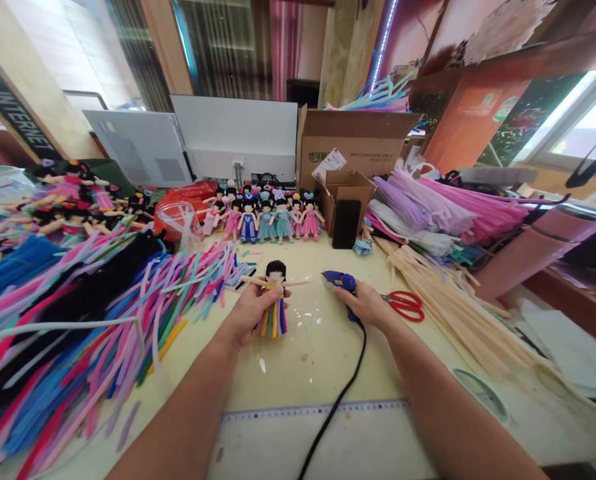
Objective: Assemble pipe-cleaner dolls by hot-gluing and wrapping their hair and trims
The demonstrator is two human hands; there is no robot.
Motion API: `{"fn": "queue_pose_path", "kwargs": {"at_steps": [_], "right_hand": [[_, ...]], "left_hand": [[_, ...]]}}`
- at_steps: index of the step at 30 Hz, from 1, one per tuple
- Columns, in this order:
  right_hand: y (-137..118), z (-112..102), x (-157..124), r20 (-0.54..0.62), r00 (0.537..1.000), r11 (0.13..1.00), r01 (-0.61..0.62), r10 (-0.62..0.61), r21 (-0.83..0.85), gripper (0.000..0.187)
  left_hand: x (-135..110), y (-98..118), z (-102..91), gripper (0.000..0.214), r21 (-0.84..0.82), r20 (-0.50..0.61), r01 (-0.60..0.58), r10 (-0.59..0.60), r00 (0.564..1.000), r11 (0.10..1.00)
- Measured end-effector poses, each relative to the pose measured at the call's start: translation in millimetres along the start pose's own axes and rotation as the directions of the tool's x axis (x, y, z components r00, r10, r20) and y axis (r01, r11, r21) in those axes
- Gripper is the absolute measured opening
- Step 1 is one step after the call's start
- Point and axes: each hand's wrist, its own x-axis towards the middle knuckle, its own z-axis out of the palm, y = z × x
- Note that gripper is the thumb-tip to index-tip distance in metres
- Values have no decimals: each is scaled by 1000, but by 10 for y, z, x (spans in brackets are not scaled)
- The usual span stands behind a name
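Black-haired and stripe-skirted, the doll (pixel 275 320) is showing upright in the left hand (pixel 262 305), whose thumb is pressing across its front and fingers are backing it from behind, pinching the middle while the head is poking out above and the skirt is hanging below. Over on the other side, the right hand (pixel 364 303) is wrapping its fingers round the blue glue gun (pixel 342 280), whose tip is pointing doll-ward but sitting apart, with scissors (pixel 407 305) lying just beside the wrist.
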Motion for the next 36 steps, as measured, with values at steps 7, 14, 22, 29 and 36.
{"fn": "queue_pose_path", "kwargs": {"at_steps": [7, 14, 22, 29, 36], "right_hand": [[-284, -452, -209, -361, 913, 981, 193, -192, -34, 35], [-746, -35, -482, 393, 859, 916, 392, -329, -89, 16], [-700, 258, -473, 563, 767, 837, 499, -307, -225, 19], [-646, 370, -436, 595, 738, 801, 545, -319, -247, 15], [-680, 247, -335, 345, 918, 910, 38, -195, 412, 3]], "left_hand": [[31, 13, -40, 27, -41, -36, -18, 16, 999, 999], [59, 40, -95, 22, -98, -65, -33, 27, 998, 995], [24, 74, -54, 14, -126, -41, -31, 26, 999, 992], [-2, 78, -31, 16, -120, -35, -18, 14, 999, 993], [-17, 86, -6, 18, -126, -5, 27, -28, 1000, 992]]}}
